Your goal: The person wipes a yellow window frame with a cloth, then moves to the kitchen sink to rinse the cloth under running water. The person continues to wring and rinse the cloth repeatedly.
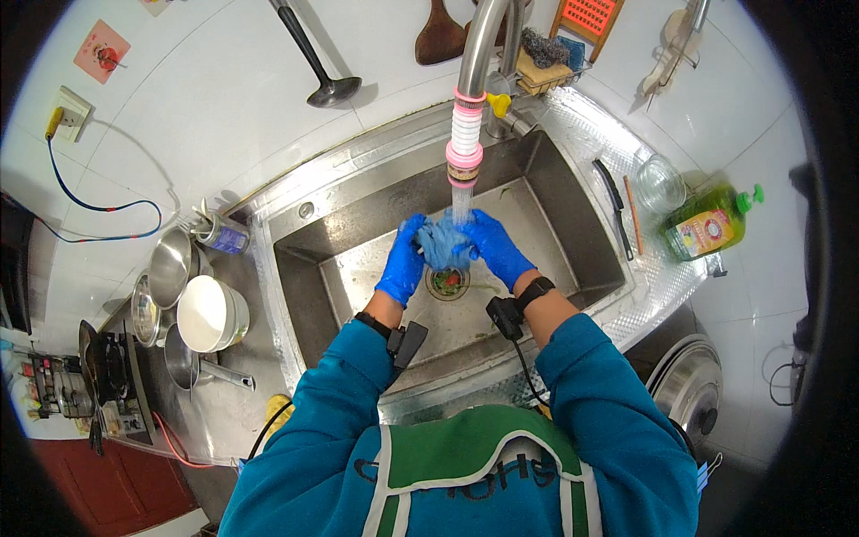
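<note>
Both of my hands are in blue rubber gloves over a stainless steel sink. Between them is a wet blue cloth, bunched up under the running water. My left hand grips its left side, and my right hand has hold of its right side. Water pours onto the cloth from a faucet fitted with a pink and white filter nozzle. Just below the cloth, the drain strainer holds green and red food scraps.
At left on the counter stand white bowls, steel bowls, a small saucepan and a utensil jar. To the right are a black-handled brush, glass bowls and a green soap bottle. Pot lids stand lower right.
</note>
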A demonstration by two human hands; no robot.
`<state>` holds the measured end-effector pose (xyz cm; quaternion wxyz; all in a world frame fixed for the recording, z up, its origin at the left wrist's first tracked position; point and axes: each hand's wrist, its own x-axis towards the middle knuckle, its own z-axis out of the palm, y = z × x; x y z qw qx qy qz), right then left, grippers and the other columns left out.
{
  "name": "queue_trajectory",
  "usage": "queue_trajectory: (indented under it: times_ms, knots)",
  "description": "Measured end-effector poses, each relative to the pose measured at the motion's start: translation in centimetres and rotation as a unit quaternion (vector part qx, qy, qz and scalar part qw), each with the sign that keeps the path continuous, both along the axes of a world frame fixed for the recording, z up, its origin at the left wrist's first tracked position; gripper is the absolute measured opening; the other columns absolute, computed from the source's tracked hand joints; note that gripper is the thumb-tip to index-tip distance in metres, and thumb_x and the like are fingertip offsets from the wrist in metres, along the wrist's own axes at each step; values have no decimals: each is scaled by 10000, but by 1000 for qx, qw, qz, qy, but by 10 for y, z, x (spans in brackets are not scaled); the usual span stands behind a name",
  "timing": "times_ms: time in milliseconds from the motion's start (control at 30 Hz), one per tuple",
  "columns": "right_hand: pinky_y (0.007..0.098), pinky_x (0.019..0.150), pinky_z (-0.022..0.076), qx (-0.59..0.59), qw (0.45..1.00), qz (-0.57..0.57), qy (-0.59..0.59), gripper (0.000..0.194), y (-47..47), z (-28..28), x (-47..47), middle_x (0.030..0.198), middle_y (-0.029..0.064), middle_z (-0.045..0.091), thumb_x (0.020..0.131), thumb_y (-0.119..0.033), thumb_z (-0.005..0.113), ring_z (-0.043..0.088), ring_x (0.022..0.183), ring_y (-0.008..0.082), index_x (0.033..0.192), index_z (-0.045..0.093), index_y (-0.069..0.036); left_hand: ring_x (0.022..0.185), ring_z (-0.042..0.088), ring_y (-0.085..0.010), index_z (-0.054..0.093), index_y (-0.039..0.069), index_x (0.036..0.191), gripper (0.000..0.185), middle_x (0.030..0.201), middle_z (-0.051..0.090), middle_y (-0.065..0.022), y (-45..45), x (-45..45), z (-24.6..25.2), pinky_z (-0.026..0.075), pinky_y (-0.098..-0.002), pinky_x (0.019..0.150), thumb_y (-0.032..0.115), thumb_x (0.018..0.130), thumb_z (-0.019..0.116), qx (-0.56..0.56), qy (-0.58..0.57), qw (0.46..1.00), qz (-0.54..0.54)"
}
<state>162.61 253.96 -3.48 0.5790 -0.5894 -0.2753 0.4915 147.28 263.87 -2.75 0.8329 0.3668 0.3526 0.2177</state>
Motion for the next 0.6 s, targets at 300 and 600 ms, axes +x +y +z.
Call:
queue_trajectory:
  times_ms: [300, 600]
  knots:
    - [308, 676, 481, -51, 981, -1, -189, 391, -3, 11, -51, 931, 126, 591, 764, -354, 659, 590, 805, 230, 972, 528, -51, 1089, 499, -244, 442, 81, 1195, 652, 1167, 511, -124, -2, 16, -35, 472, -407, 862, 623, 832, 415, -177, -70, 982, -1]
    - [432, 706, 469, -142, 947, -102, -270, 388, 12, 1, -43, 886, 215, 608, 804, -416, 552, 587, 829, 381, 860, 586, -34, 737, 580, -206, 573, 94, 956, 408, 867, 618, -96, -22, 26, -54, 495, -341, 759, 448, 923, 374, -120, -38, 992, -6]
